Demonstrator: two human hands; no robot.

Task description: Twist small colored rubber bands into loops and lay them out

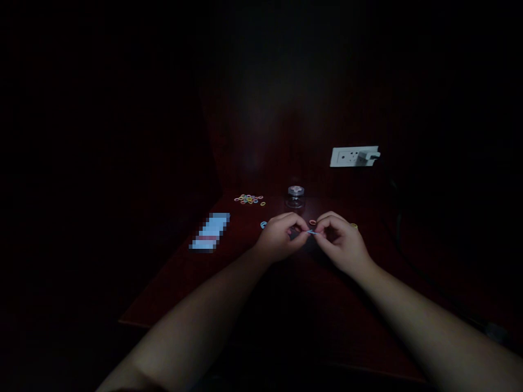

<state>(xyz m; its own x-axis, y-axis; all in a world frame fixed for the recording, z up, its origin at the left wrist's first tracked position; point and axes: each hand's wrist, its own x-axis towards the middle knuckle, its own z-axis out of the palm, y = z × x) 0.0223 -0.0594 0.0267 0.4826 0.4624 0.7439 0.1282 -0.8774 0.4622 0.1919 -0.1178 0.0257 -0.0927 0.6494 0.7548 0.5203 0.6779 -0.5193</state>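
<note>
Between my two hands a small light-blue band [311,232] is pinched at both ends. My left hand [284,235] holds its left end between thumb and fingertips, and my right hand [341,239] grips the right end the same way. Just left of my left hand lies a blue band [263,224], partly covered. A red band [312,222] rests behind the fingertips. Beyond my right hand a yellow band [353,225] shows in part. A clear jar [295,200] with a lid stands behind my hands.
Several coloured bands [248,200] lie in a loose pile at the back left of the dark red table [163,294]. A blurred, bright phone-like object [210,232] lies on the left. On the wall, a socket plate [347,157] has a plug; a dark cable [398,234] runs down the right.
</note>
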